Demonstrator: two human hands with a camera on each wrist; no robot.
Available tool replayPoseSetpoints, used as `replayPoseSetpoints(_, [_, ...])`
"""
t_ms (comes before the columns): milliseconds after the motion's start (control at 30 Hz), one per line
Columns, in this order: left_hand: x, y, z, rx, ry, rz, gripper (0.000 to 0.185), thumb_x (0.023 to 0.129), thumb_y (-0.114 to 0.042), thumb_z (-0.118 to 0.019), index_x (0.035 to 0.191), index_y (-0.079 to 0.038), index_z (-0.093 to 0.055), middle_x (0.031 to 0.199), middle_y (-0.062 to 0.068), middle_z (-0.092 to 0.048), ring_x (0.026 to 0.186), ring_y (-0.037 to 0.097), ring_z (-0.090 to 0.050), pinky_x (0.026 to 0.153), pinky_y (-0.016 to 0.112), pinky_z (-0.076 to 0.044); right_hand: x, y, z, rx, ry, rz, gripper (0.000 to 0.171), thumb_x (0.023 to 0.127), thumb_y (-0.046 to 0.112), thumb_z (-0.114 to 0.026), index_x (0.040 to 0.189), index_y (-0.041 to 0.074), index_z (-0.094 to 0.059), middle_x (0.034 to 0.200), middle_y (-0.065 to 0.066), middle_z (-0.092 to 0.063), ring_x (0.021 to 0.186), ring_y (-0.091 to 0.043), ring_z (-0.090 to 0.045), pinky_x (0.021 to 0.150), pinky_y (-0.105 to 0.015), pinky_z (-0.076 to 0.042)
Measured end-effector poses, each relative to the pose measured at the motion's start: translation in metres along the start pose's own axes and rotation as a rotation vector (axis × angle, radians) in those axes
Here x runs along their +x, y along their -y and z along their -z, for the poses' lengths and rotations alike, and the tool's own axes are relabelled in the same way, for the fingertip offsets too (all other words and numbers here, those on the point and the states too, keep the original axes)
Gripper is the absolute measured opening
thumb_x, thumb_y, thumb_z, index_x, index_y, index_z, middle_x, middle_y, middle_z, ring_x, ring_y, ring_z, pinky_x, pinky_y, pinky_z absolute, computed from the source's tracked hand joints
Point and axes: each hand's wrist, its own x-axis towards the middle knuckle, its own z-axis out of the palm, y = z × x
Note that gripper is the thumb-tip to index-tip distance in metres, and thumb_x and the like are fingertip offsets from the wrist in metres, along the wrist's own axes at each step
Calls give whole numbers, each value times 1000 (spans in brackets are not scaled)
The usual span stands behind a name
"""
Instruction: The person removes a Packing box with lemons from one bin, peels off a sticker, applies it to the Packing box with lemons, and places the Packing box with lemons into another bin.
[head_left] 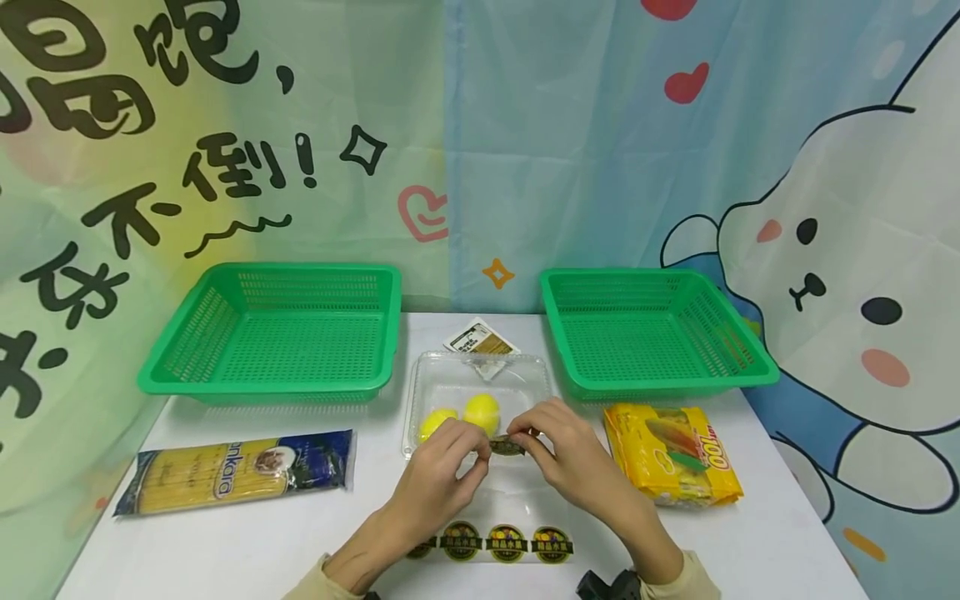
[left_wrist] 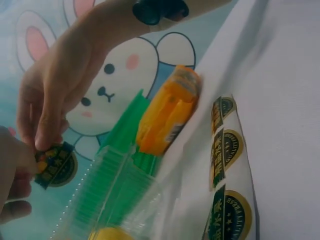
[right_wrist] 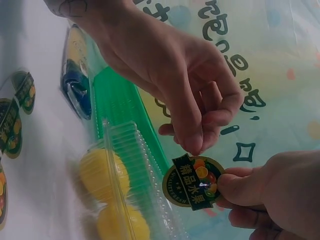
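White worktop (head_left: 262, 542) is spread before a cartoon backdrop. Just in front of the clear lemon box (head_left: 442, 385), a round sticker (head_left: 507, 446) is pinched in the grip of left hand (head_left: 442, 471) and right hand (head_left: 573, 454).

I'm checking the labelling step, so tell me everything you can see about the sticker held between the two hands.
The sticker is a glossy round label, dark green with a gold rim, a banner of Chinese characters and printed fruit. It is off the sheet, held on edge above the clear clamshell box. The left hand pinches its top edge, the right hand its side.
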Motion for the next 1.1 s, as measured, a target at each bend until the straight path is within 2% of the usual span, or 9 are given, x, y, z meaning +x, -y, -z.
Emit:
replayPoseSetpoints(100, [2, 2, 0, 12, -8, 27, 30, 78, 12, -77, 90, -11, -62, 93, -3, -63, 88, 13, -64, 84, 18, -54, 3, 1, -1, 1, -10, 13, 16, 90, 0, -79, 97, 13, -74, 91, 8, -71, 87, -8, -60, 73, -24, -53])
replayPoseSetpoints(200, [3, 4, 0, 29, -17, 38, 31, 77, 13, -77, 89, -11, -61, 89, -3, -63, 84, 11, -63, 80, 16, -53, 6, 1, -2, 2, -15, 11, 14, 91, 1, -79, 98, 12, -74, 92, 7, -71, 88, -10, -62, 73, -26, -54])
replayPoseSetpoints(333, [5, 7, -1, 6, -48, 75, 30, 78, 14, -76, 86, -11, -61, 83, -2, -64, 76, 11, -61, 70, 18, -53, 9, 0, -4, 2, -38, -61, 18, 93, 6, -78, 110, 10, -74, 99, 1, -73, 91, -13, -65, 73, -29, -54])
replayPoseSetpoints(467, [9, 9, 1, -118, -81, 229, 29, 80, 14, -78, 86, -11, -63, 80, -3, -68, 70, 7, -60, 61, 21, -52, 9, -3, -6, 25, -56, -188, 28, 93, 13, -79, 121, 10, -71, 99, 1, -75, 85, -10, -65, 69, -31, -53])
replayPoseSetpoints(567, [12, 11, 4, -201, -94, 353, 28, 83, 9, -80, 86, -13, -63, 79, -4, -71, 67, 4, -60, 58, 24, -52, 8, -7, -9, 68, -56, -260, 27, 93, 13, -80, 118, 12, -71, 94, 4, -78, 76, -6, -62, 67, -30, -52])
replayPoseSetpoints(700, [18, 16, 7, -234, -87, 449, 25, 85, 3, -83, 86, -12, -63, 79, -3, -72, 65, 3, -60, 56, 27, -52, 10, -12, -13, 134, -71, -331, 22, 93, 13, -80, 113, 13, -72, 89, 6, -79, 69, -4, -57, 64, -26, -50])
replayPoseSetpoints(900, [28, 27, 7, -212, -87, 573, 22, 86, -1, -84, 88, -11, -64, 79, -1, -70, 66, 4, -58, 58, 22, -49, 15, -18, -21, 202, -102, -382, 16, 92, 12, -81, 108, 13, -76, 88, 4, -79, 70, -5, -60, 65, -22, -50])
replayPoseSetpoints(1100, [30, 36, 2, -114, -80, 603, 21, 87, -3, -84, 89, -11, -64, 80, 0, -72, 67, 9, -60, 62, 22, -48, 22, -23, -30, 216, -136, -450, 9, 90, 10, -83, 98, 13, -80, 85, 3, -80, 69, -6, -64, 66, -22, -51])
